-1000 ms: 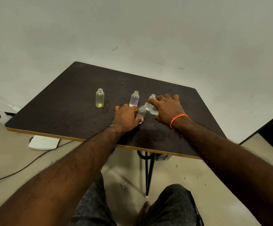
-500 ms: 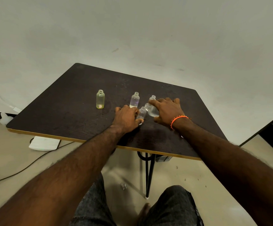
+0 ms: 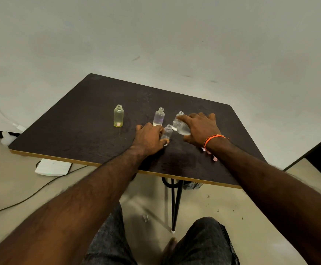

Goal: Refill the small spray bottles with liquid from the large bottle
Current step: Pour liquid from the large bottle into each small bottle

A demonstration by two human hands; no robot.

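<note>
Dark tabletop (image 3: 90,119): your right hand (image 3: 200,127) grips the tilted large bottle (image 3: 181,128), slick and sloshing, at 3 o'clock of the light small bottle (image 3: 167,132) your left hand (image 3: 149,137) clasps low.

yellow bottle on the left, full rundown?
The yellow bottle is small, translucent yellow-green, plastic by its look, with a round shoulder and a threaded neck that has no cap. It stands upright on the dark table, alone, left of the other bottles. Something pale sits at its bottom. Neither hand touches it.
</note>
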